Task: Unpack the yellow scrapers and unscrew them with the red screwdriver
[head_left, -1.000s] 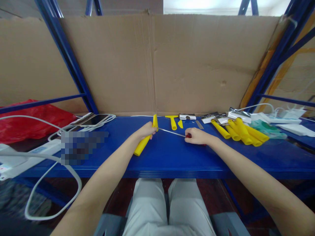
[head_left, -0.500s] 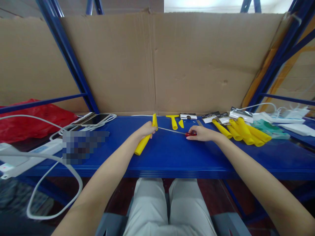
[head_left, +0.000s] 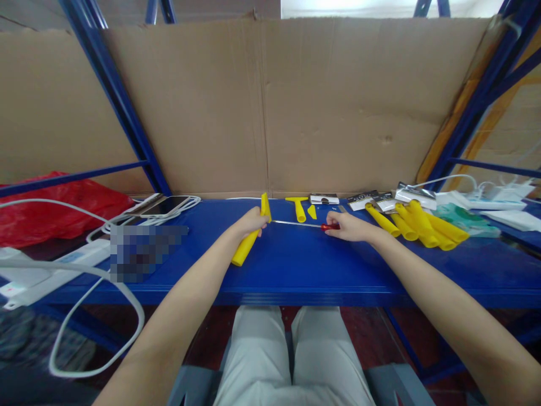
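My left hand (head_left: 253, 221) is wrapped around a yellow T-shaped scraper handle (head_left: 245, 249), its thick end tilted toward the table's front edge and its head (head_left: 265, 206) pointing up. My right hand (head_left: 347, 226) is closed on the red grip (head_left: 329, 226) of a screwdriver. Its thin metal shaft (head_left: 296, 224) lies level across the gap, and the tip meets the side of the handle's head by my left fingers. Whether the tip sits in a screw is too small to tell. Beyond lie another T-shaped scraper handle (head_left: 300, 211), a small yellow piece (head_left: 311, 212) and a metal blade (head_left: 342, 209).
Several yellow handles (head_left: 418, 225) are piled at the right beside black-and-white packets (head_left: 362, 201) and a green plastic bag (head_left: 471, 221). On the left are a power strip (head_left: 54, 276), white cables, a phone (head_left: 164, 206) and a red bag (head_left: 63, 206). Cardboard (head_left: 338, 107) walls the blue table's (head_left: 287, 265) back.
My right hand and the screwdriver have shifted slightly to the right, and the fingers around the red grip have moved a little. My left hand still holds the scraper handle in nearly the same place.
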The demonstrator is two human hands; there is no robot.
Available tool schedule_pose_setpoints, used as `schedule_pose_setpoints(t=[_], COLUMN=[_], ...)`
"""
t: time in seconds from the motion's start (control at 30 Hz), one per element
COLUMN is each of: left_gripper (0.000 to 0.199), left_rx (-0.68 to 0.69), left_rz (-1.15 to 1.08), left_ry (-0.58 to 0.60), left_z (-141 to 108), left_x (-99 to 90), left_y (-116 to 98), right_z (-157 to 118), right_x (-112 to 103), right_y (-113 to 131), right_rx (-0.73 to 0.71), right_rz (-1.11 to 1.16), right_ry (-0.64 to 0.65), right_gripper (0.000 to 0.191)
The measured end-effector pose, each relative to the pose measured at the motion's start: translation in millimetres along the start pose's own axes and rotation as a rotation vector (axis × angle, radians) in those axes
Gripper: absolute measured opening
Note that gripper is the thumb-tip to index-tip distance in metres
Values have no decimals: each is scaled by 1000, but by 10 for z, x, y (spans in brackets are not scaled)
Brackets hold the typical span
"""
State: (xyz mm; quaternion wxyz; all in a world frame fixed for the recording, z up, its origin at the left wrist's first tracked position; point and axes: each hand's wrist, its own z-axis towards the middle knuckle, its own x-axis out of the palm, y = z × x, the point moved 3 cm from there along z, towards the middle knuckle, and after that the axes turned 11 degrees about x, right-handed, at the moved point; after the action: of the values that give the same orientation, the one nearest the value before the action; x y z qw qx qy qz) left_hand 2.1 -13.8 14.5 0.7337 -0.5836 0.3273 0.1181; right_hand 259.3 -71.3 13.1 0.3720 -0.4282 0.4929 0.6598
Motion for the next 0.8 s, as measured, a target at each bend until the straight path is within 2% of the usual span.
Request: schedule_pose_setpoints(t=[0.27,0.8], left_gripper=[13,10], left_rx=[0,-7], left_rz=[-36,-45], left_ry=[29,20], left_z=[-71,-57], left_x=[5,2], left_y=[-96,-68], right_z=[-12,-28], right_x=[-43,-69], right_y=[-13,24], right_rx=[-42,-42], right_rz=[104,100], right_ry=[-17,-23], right_gripper=[15,16])
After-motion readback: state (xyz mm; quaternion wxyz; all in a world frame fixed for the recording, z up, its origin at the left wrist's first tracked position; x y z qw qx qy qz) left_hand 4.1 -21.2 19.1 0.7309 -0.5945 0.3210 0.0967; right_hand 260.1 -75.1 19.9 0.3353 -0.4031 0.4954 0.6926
